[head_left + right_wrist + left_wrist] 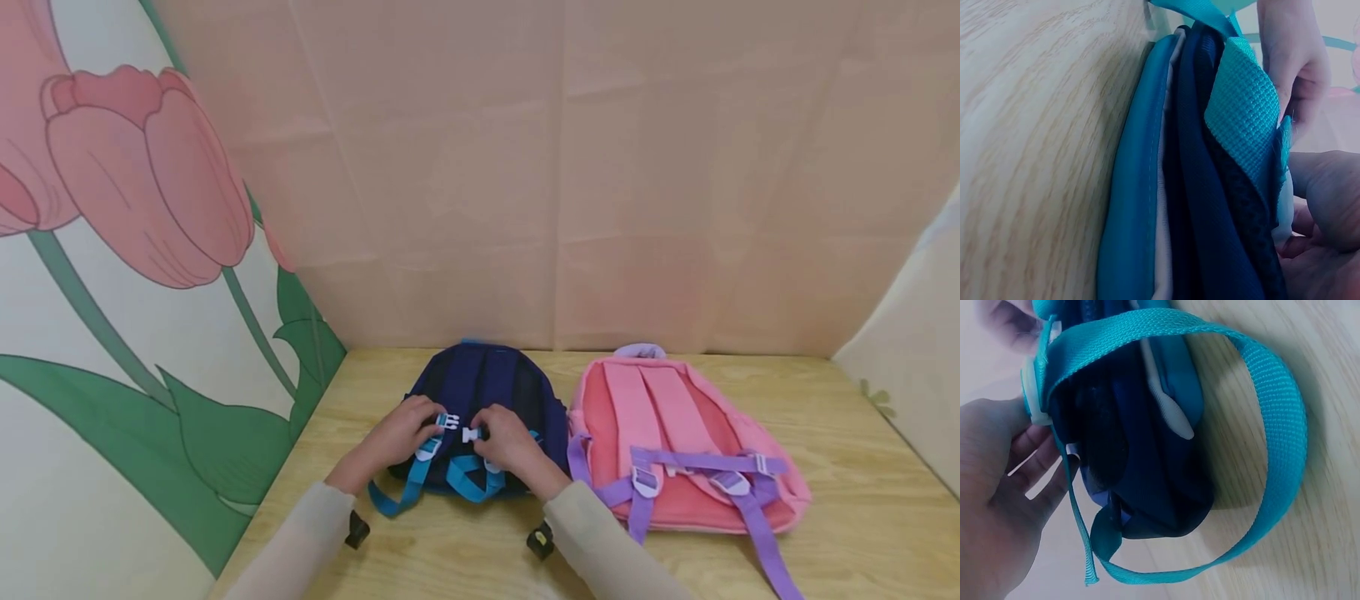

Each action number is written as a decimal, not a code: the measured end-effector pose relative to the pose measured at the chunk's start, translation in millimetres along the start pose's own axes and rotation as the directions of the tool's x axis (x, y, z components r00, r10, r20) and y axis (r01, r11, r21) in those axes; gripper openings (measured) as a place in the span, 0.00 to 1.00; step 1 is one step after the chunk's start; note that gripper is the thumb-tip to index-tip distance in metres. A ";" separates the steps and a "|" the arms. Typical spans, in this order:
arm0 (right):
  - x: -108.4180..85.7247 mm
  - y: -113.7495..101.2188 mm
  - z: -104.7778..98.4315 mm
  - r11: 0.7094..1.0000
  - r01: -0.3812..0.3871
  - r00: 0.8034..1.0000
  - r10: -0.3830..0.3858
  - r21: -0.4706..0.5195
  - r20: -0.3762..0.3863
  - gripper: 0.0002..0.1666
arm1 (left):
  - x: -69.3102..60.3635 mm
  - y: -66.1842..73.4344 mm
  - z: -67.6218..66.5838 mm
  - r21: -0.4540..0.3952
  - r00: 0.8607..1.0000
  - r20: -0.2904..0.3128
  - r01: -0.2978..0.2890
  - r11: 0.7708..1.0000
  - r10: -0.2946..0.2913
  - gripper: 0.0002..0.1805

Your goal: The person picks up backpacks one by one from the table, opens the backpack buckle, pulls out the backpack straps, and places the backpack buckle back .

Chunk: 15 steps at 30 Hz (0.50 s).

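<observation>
A navy backpack lies on the table with its straps upward. My left hand pinches a white pronged buckle half on a blue strap. Just to its right, my right hand pinches the white socket half; a small gap separates the two. In the left wrist view a teal strap loops out beside the left hand. The right wrist view has the right hand at the bag's edge, partly behind a teal strap.
A pink backpack with purple straps lies right beside the navy one on the wooden table. Behind stands a plain pinkish backdrop, and a tulip-printed panel rises on the left.
</observation>
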State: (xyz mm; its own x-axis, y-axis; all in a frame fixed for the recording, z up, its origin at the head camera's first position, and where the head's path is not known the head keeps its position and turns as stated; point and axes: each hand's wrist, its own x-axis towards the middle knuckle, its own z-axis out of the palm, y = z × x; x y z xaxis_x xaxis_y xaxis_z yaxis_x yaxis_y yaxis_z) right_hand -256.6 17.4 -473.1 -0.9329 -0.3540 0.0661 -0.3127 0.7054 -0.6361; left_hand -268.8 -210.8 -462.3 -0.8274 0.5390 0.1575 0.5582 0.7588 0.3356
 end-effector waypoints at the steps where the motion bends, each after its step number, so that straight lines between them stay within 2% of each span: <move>1: -0.1 -0.1 0.2 1.000 0.001 1.000 -0.001 0.000 -0.002 0.13 | -0.2 -0.1 -0.5 -0.006 1.000 -0.003 0.004 1.000 -0.004 0.13; 8: -0.3 -1.2 -0.3 1.000 0.029 0.999 -0.029 0.007 -0.022 0.15 | -1.2 -0.9 -1.1 -0.013 1.000 0.006 0.013 1.000 -0.013 0.13; 15: 0.7 -6.3 0.7 0.999 0.018 1.000 -0.017 0.047 -0.025 0.15 | 0.0 -0.7 0.4 -0.012 1.000 0.011 0.006 1.000 -0.005 0.13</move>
State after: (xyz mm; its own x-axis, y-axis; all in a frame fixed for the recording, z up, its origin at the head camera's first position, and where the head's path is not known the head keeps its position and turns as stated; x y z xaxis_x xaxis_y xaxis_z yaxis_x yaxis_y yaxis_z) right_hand -255.2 12.3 -469.5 -0.9316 -0.3506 0.0957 -0.3207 0.6692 -0.6703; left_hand -269.2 -211.2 -462.9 -0.8297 0.5390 0.1451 0.5527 0.7572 0.3480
